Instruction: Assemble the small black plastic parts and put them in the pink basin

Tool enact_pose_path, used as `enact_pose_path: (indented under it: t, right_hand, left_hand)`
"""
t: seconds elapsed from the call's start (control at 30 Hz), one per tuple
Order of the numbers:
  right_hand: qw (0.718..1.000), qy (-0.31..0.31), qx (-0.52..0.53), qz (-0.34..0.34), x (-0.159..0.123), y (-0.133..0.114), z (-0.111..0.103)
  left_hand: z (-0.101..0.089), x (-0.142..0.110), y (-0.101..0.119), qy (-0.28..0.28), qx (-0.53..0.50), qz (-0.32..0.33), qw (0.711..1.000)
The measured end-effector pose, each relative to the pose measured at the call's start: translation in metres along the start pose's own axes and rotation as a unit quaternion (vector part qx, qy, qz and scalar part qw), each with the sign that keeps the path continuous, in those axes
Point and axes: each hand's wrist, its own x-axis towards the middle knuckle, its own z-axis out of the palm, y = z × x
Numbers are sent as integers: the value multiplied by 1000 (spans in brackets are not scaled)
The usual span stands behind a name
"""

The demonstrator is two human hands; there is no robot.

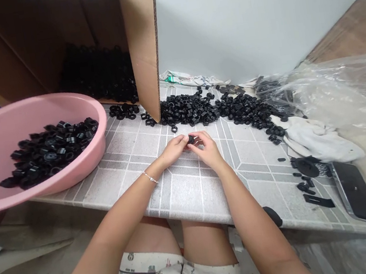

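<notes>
Above the middle of the table, both hands meet around a small round black plastic part (190,140). My left hand (175,149) pinches it from the left, thumb and fingers closed. From the other side, the fingertips of my right hand (208,149) press on it too. The part's details are too small to make out. Just beyond the hands lies a heap of black plastic rings (187,109), with one loose ring (174,129) in front of it. Beside that heap, to the right, spreads a pile of small black caps (247,107).
A pink basin (101,137) of black parts stands at the left. Behind it, a cardboard box (143,38) lies on its side with more rings inside. A white cloth (316,138), plastic sheeting (343,92) and a phone (357,189) are at the right of the table (190,190).
</notes>
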Motion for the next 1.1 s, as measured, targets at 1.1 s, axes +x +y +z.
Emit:
enact_pose_path:
  t: [1.1]
  right_hand:
    - [998,10,-54,-44,-1,9,-2]
  left_hand:
    - [-9,4,5,38,37,12,999]
